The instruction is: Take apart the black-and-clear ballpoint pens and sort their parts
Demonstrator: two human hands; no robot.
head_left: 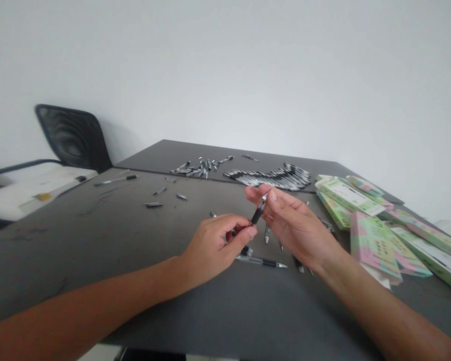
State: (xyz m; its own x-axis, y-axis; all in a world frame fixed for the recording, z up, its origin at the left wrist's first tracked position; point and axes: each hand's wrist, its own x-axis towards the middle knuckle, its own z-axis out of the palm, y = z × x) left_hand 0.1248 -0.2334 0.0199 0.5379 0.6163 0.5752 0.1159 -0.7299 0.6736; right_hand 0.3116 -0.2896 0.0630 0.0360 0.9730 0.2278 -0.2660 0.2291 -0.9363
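A black-gripped pen (258, 213) stands tilted between my hands, its upper tip pointing away from me. My right hand (291, 225) pinches it with the thumb and fingers. My left hand (212, 250) closes on its lower end, which is hidden behind the fingers. Just below my left hand, a whole clear-barrelled pen (261, 261) lies on the dark grey table (78, 260). Small pen parts (266, 234) lie on the table under my right hand.
Rows of black-and-silver pens (270, 178) and a heap of pen parts (197, 168) lie at the table's far side. Green-and-pink printed boxes (376, 245) are piled on the right. A black mesh chair (73, 138) stands beyond the left edge.
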